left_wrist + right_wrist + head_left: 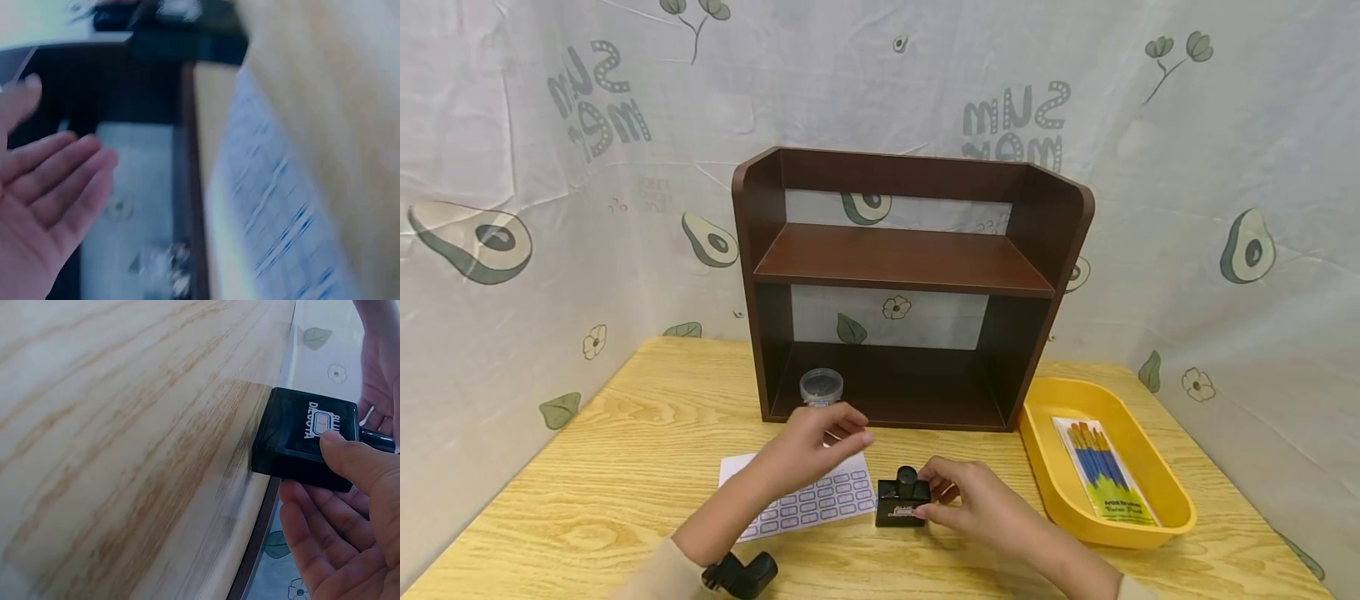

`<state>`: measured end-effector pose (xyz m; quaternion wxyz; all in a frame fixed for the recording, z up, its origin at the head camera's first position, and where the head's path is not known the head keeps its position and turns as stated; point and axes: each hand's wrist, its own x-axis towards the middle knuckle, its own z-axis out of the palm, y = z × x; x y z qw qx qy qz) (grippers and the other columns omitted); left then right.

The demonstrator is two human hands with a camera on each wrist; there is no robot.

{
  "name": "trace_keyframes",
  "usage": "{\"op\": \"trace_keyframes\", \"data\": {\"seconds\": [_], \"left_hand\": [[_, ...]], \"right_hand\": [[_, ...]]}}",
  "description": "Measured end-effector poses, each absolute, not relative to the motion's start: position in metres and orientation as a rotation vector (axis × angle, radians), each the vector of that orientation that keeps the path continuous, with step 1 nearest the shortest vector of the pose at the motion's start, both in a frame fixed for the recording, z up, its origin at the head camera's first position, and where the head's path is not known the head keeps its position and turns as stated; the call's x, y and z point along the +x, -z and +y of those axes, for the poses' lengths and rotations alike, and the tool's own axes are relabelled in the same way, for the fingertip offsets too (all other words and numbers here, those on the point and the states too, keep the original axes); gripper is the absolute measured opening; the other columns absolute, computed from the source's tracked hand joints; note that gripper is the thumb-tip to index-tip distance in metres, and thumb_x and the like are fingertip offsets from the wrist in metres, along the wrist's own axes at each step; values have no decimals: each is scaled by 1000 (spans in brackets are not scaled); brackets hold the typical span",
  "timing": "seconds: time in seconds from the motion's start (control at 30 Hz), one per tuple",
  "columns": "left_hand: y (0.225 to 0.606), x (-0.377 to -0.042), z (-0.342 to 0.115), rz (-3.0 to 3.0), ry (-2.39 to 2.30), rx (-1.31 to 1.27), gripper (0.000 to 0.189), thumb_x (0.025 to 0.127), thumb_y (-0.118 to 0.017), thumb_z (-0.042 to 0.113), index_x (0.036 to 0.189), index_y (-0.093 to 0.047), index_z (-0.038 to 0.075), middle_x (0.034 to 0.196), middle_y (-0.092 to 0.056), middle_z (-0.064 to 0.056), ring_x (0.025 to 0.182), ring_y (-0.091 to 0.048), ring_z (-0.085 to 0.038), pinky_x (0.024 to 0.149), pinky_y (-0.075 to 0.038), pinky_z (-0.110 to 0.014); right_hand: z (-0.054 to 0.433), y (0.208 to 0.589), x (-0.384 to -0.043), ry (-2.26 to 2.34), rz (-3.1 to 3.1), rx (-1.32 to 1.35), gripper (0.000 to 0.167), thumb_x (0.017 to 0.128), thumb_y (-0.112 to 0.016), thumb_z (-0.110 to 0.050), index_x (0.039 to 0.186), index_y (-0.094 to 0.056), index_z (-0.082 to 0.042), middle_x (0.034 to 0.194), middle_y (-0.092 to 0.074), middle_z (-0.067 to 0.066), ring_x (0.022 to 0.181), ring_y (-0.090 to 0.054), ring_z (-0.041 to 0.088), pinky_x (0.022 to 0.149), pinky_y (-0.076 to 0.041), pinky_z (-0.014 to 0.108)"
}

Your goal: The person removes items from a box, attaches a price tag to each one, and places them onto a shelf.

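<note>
A square black perfume bottle (903, 502) with a round-topped cap stands on the table in front of the shelf. My right hand (966, 497) holds it from the right, thumb on the front face and fingers behind. In the right wrist view a small blue-edged sticker (323, 422) lies over the lettering on the bottle. My left hand (820, 442) hangs above a white sheet of blue-edged labels (820, 500), its fingers loosely bent and holding nothing. The forearm hides part of that sheet. Just behind the left hand, a clear lidded jar (822, 386) stands at the shelf's lower front, partly hidden.
A dark brown two-level shelf (904, 258) stands at the back of the wooden table (647, 467). To the right sits a yellow tray (1051, 475) holding a pack of artist brushes (1105, 471). A patterned white curtain (880, 75) surrounds the table.
</note>
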<state>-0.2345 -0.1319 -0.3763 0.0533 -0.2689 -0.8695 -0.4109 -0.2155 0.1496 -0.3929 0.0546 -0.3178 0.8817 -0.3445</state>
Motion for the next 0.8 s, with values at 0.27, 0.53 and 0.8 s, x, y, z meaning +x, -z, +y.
{"op": "trace_keyframes", "data": {"seconds": [0.27,0.53,0.8], "left_hand": [[358,-259,-178,-2249,1183,-258,9,98,-73,11,104,-71,5,91,-73,-11,81,-66,-19,70,-52,-16],[357,-282,-203,-2106,1147,-47,32,98,-73,14,119,-57,-3,112,-62,-20,99,-65,-32,73,-42,-5],[356,-295,-206,-2184,1226,-14,40,102,-67,15,137,-58,-2,129,-68,-26,117,-70,-42,96,-61,-53]], "right_hand": [[151,392,-216,1051,2669,-952,26,93,-81,-29,111,-72,-13,102,-77,-1,86,-66,-1,76,-59,21],[151,392,-216,1046,2654,-919,26,93,-80,-30,111,-72,-13,101,-76,-3,85,-65,0,77,-58,20],[150,392,-216,1050,2648,-923,26,93,-80,-29,112,-72,-13,99,-76,-3,85,-65,0,77,-58,20]]}}
